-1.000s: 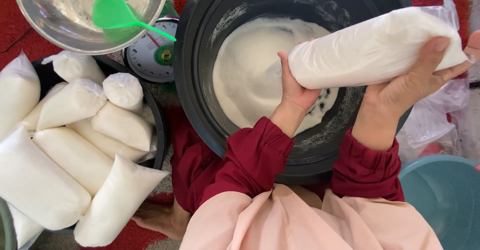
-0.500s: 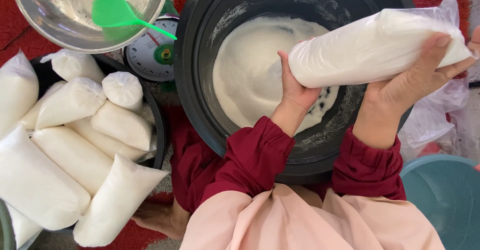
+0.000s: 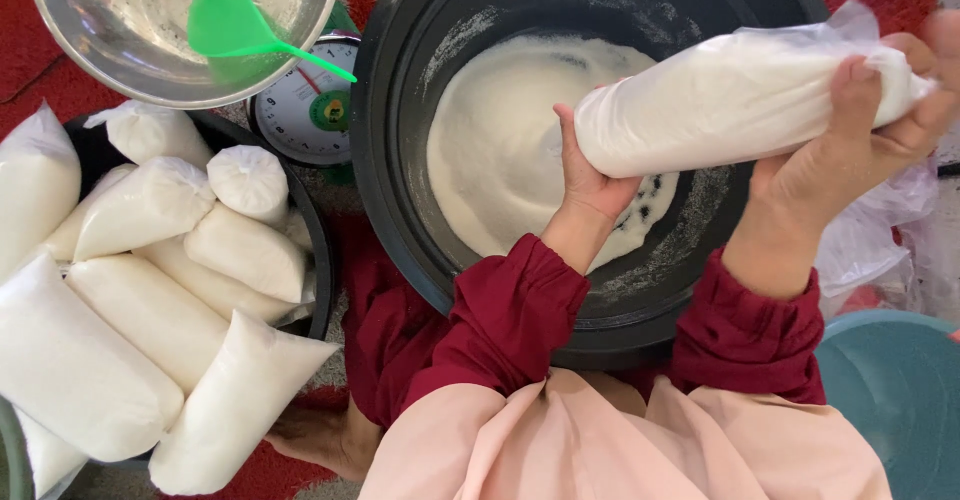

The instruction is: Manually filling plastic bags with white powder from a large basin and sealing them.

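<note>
Both hands grip one filled white bag over the black tub — left hand cups its end, right hand clasps the top.

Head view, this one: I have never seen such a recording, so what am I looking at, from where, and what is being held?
The camera sits on a person's head and looks straight down, so the red sleeves at the bottom are that person's own arms; there is no machine. The left hand supports one end of a clear plastic bag of white powder, and the right hand grips its other end, above a big black basin that holds more powder. To the left lie filled bags piled in a dark tub, a metal bowl with a green scoop, and a dial scale.
</note>
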